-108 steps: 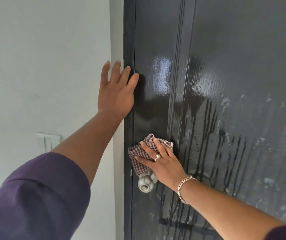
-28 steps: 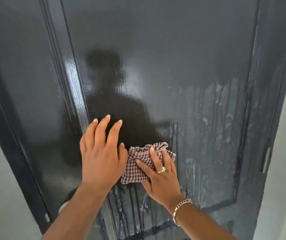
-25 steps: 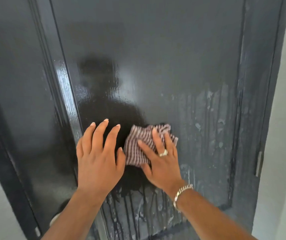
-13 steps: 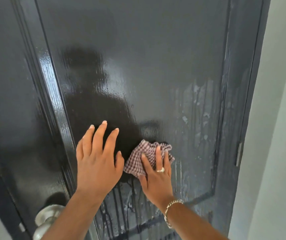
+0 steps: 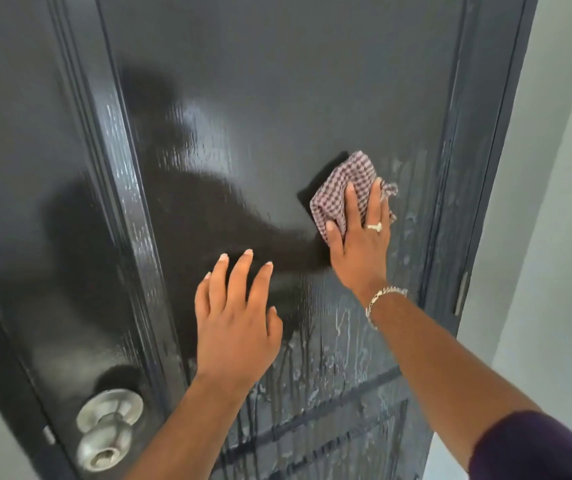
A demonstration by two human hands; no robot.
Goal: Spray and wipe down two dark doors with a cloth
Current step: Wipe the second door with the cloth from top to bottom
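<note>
A silver doorknob (image 5: 109, 429) is sitting nearest the viewer, low on the dark door (image 5: 277, 81). Up and right of it, the left hand (image 5: 237, 320) is pressing flat, fingers spread, likely bracing the door. Farther up-right, the right hand (image 5: 359, 237) is pressing a checked cloth (image 5: 341, 187) against the panel with straight fingers, beside unwiped spray streaks (probably next).

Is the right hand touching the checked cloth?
Touching. The head view shows the right hand with straight fingers laid flat over the checked cloth, pressing it against the dark door.
</note>
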